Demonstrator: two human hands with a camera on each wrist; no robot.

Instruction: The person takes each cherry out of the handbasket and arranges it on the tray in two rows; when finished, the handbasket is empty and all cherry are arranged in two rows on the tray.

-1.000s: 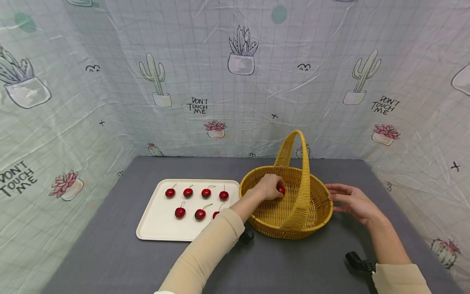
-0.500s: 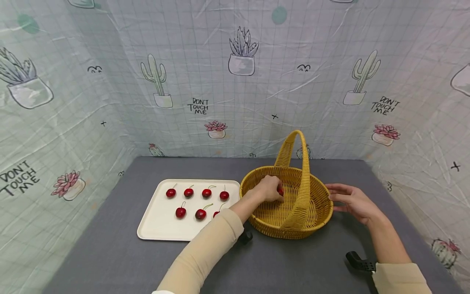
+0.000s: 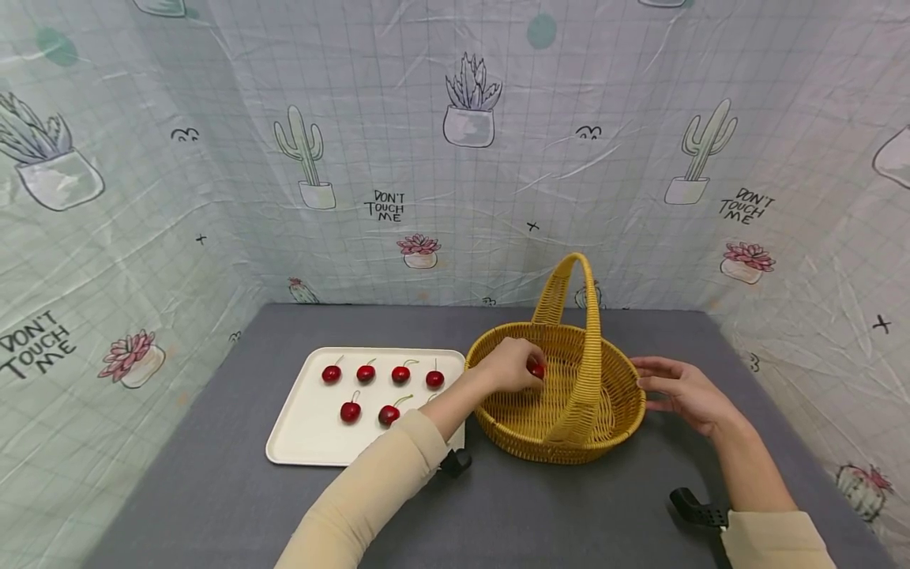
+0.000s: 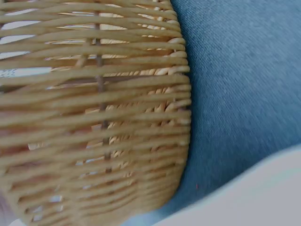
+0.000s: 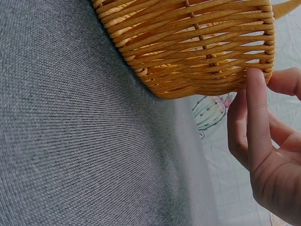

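Observation:
In the head view my left hand (image 3: 513, 365) is inside the yellow wicker basket (image 3: 562, 452), its fingers curled around a red cherry (image 3: 536, 370). The basket wall (image 4: 94, 113) hides most of that hand in the left wrist view. My right hand (image 3: 686, 391) is at the basket's right side. In the right wrist view, that hand's fingers (image 5: 257, 108) are extended and touch the basket's outer wall near the rim. Several stemmed cherries (image 3: 366, 373) lie in rows on a cream tray (image 3: 306, 435) left of the basket. My left forearm covers part of the tray.
The basket's tall arched handle (image 3: 590, 348) rises to the right of my left hand. Dark grey cloth (image 3: 554, 506) covers the table. A printed plastic curtain (image 3: 469, 197) encloses the back and sides. Black wrist mounts (image 3: 693, 510) sit at both forearms.
My left hand and forearm have shifted slightly left inside the basket, and the cherry at its fingertips has shifted left too. My right hand and the basket stay in place.

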